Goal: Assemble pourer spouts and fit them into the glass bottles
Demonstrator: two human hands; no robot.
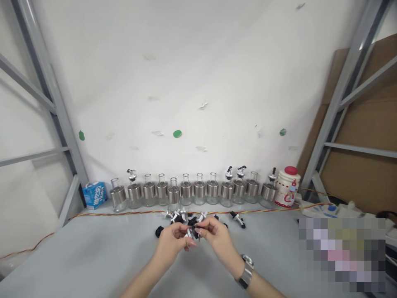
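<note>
Above the grey table (102, 252), my left hand (172, 241) and my right hand (215, 236) meet with bent fingers around one small bottle pourer (192, 234). Its silver-white part lies at my left fingers, and its black part is pinched by my right fingertips. Fingers cover much of it. Just beyond my hands lies a loose group of black and silver pourers (175, 217), partly hidden by the fingers. One more pourer (238, 220) rests apart to the right. A black piece (159, 231) sits beside my left hand.
Behind a red-yellow twisted wire (124, 213) stands a row of glass bottles with steel bands (186, 189); several carry pourers (228, 173). A blue carton (94, 194) stands left, a cream jar with red lid (288, 188) right. Metal posts (66, 111) flank the white wall.
</note>
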